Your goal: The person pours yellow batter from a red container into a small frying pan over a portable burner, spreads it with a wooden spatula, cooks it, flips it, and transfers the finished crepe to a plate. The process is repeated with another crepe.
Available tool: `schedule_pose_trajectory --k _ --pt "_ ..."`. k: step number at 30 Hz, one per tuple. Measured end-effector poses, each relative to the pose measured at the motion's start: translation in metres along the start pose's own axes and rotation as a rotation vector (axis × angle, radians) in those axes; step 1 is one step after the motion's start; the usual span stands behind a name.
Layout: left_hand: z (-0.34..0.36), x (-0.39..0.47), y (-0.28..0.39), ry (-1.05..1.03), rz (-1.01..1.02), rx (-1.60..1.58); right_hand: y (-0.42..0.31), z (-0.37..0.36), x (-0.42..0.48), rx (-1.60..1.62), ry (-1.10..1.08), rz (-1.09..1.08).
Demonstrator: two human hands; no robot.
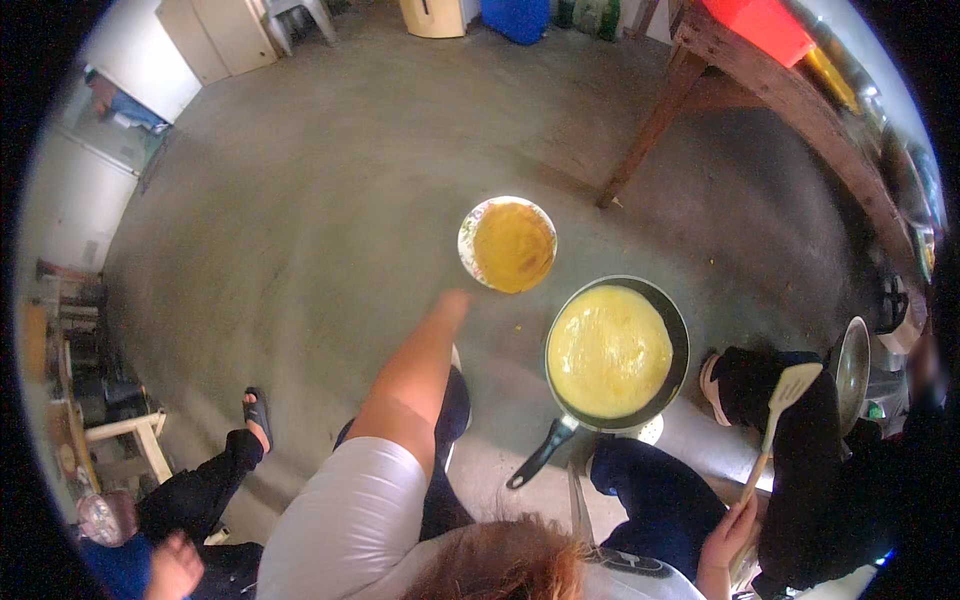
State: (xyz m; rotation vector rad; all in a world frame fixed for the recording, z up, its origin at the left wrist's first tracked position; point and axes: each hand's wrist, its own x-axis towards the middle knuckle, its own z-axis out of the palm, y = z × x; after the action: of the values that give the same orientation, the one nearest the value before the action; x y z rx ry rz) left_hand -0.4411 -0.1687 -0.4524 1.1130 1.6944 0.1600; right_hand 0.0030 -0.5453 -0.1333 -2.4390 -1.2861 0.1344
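Observation:
A black frying pan (681,360) holds a round, pale yellow layer of batter (611,351) with a shiny surface. Its black handle (536,454) points toward my body. My left hand (452,304), blurred, is stretched out beside the lower left rim of a floral plate (466,251); its fingers cannot be made out. A browned round pancake (514,247) covers most of that plate. At the lower right, my right hand (731,534) grips the wooden handle of a slotted spatula (793,386), its pale blade raised to the right of the pan.
Below the pan, part of a metal stove (720,454) shows. A wooden table (780,67) with a red container (765,30) stands upper right. A round metal lid or pan (853,375) tilts at the right, near another person's dark-clothed leg (802,427). Someone's sandalled foot (257,420) is at left.

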Motion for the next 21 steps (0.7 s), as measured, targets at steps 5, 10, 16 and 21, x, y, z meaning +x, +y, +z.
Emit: schedule_pose_trajectory --k 5,10,16,21 --pt "0.041 0.103 -0.042 0.159 -0.091 -0.818 -0.027 -0.012 0.027 -0.266 -0.183 0.247" --pt "0.053 0.113 -0.012 0.16 -0.264 -1.127 -0.03 -0.003 0.033 -0.224 -0.106 0.094" --pt "0.055 0.124 -0.012 0.316 -0.355 -1.163 -0.035 0.005 0.04 -0.216 -0.126 0.091" --pt "0.061 0.139 0.003 0.451 -0.328 -0.814 -0.025 0.003 0.031 -0.233 -0.154 0.148"
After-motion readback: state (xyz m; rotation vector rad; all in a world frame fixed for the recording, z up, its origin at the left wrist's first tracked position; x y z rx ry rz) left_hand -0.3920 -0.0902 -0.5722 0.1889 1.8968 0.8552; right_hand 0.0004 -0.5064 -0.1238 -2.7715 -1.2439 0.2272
